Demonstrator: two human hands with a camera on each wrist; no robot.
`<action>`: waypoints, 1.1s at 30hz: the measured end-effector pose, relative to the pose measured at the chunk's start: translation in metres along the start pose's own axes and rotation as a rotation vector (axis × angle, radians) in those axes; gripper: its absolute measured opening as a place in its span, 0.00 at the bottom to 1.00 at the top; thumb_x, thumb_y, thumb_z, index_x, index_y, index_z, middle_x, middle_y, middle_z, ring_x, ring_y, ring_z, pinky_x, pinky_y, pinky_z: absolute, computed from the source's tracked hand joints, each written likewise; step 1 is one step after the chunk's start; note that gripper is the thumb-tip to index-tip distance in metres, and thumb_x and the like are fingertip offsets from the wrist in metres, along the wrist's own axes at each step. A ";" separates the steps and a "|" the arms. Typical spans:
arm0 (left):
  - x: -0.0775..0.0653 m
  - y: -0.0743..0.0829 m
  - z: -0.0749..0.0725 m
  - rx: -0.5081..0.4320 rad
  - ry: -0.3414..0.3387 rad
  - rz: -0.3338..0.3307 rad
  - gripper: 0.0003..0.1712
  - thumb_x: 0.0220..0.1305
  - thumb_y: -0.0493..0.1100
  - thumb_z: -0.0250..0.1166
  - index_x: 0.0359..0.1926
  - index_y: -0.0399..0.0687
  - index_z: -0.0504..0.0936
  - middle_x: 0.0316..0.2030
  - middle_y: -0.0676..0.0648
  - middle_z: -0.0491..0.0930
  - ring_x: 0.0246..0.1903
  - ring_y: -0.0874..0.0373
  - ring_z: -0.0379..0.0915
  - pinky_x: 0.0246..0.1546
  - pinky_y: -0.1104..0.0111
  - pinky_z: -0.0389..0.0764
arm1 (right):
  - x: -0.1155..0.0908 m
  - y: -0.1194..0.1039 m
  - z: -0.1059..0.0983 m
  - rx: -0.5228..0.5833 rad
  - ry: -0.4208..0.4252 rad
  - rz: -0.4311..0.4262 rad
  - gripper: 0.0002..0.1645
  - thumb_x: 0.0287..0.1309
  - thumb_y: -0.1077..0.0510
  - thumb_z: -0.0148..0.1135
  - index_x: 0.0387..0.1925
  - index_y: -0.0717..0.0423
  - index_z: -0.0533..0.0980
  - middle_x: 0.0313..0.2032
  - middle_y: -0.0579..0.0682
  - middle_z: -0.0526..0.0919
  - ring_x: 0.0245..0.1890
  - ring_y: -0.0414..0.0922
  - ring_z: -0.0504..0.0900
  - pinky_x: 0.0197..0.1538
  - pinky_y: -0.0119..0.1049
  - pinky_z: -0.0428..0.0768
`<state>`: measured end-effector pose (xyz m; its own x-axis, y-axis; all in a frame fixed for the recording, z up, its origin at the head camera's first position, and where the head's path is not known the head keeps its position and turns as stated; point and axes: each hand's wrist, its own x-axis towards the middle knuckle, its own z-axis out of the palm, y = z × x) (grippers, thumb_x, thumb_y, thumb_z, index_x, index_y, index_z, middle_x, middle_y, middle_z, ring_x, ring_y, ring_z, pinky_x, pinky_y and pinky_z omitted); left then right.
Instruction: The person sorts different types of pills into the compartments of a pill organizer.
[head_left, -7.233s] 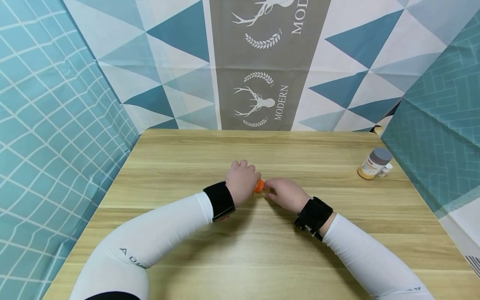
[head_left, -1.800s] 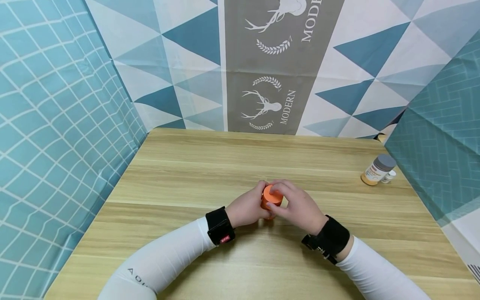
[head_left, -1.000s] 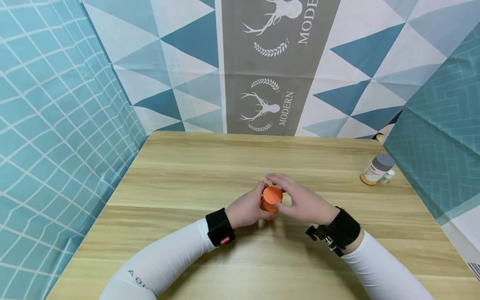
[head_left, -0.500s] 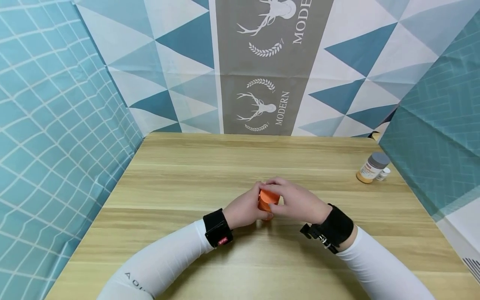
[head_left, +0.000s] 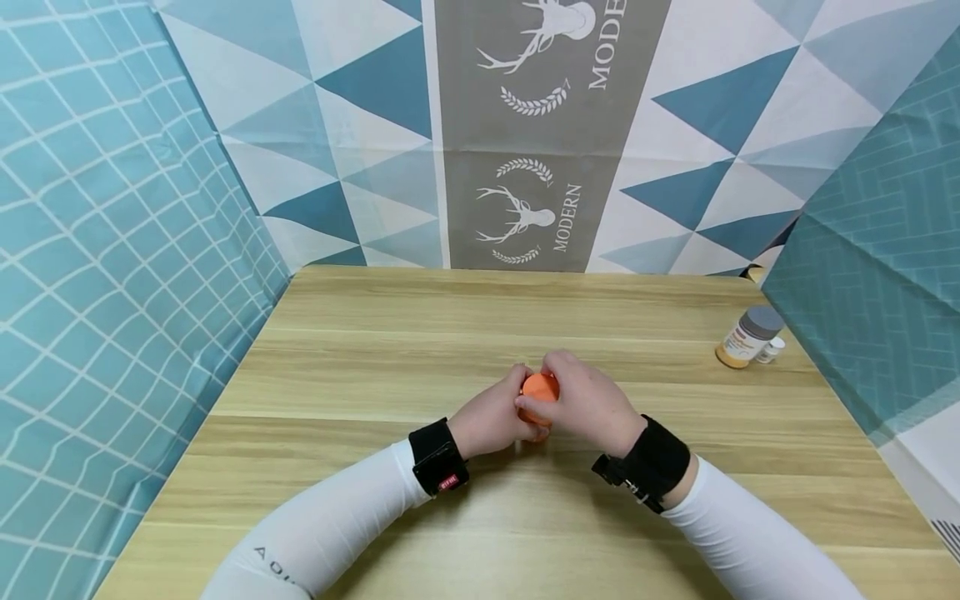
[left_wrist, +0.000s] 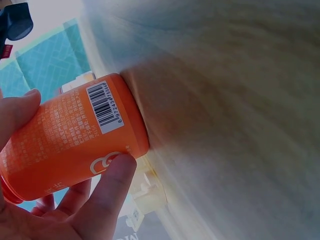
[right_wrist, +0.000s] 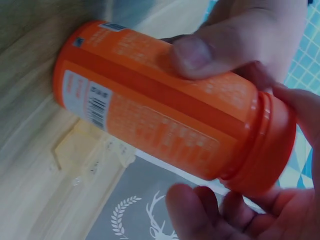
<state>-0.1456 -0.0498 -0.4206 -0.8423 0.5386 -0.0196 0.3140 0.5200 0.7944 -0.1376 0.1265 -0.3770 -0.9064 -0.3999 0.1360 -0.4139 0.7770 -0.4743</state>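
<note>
An orange bottle (right_wrist: 155,107) with a matching orange cap (head_left: 540,387) stands on the wooden table, mostly covered by the hands in the head view. My left hand (head_left: 491,417) grips its body, the thumb pressed along the side in the right wrist view. Around the cap curl the thumb and fingers of my right hand (head_left: 592,402). Below the cap, several right fingertips (right_wrist: 187,202) show just off the bottle's side. A barcode (left_wrist: 104,107) and pale print face the left wrist camera.
A pale yellow, see-through piece (right_wrist: 82,150) lies on the table behind the bottle. Toward the right edge stand a grey-lidded jar (head_left: 748,337) and a small white bottle (head_left: 771,350). Patterned cloths (head_left: 517,125) hang behind the table (head_left: 360,350) and along both sides.
One second ago my right hand's fingers were spread off the cap; they have come back around it and the wrist has turned. My left hand keeps its hold on the bottle.
</note>
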 end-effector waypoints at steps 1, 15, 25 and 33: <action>0.000 0.000 0.000 -0.002 0.000 0.003 0.34 0.52 0.44 0.77 0.53 0.50 0.65 0.42 0.53 0.76 0.38 0.62 0.74 0.41 0.71 0.77 | 0.000 0.000 0.001 -0.007 0.005 0.013 0.26 0.54 0.34 0.69 0.28 0.49 0.69 0.24 0.45 0.70 0.18 0.40 0.68 0.21 0.34 0.68; 0.002 -0.004 -0.002 0.000 -0.013 0.063 0.40 0.51 0.42 0.77 0.62 0.50 0.65 0.42 0.55 0.77 0.37 0.64 0.75 0.42 0.71 0.77 | -0.001 0.006 -0.017 0.004 -0.145 -0.365 0.37 0.58 0.60 0.60 0.70 0.54 0.67 0.68 0.51 0.69 0.67 0.48 0.69 0.64 0.45 0.71; 0.003 -0.005 -0.001 0.000 -0.013 0.019 0.40 0.50 0.45 0.77 0.60 0.50 0.64 0.44 0.55 0.75 0.39 0.64 0.75 0.43 0.72 0.76 | -0.004 0.003 -0.018 -0.088 -0.145 -0.315 0.32 0.56 0.57 0.63 0.64 0.54 0.74 0.60 0.54 0.77 0.55 0.45 0.78 0.55 0.40 0.78; 0.002 -0.005 -0.002 -0.012 -0.013 -0.015 0.39 0.50 0.45 0.78 0.59 0.48 0.66 0.47 0.55 0.76 0.43 0.65 0.75 0.46 0.71 0.76 | -0.003 -0.007 -0.012 -0.109 -0.052 -0.180 0.22 0.54 0.51 0.68 0.49 0.55 0.80 0.39 0.45 0.79 0.32 0.39 0.75 0.35 0.32 0.77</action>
<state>-0.1496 -0.0527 -0.4233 -0.8412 0.5393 -0.0398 0.2958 0.5205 0.8010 -0.1333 0.1284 -0.3635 -0.8127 -0.5593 0.1631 -0.5778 0.7376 -0.3494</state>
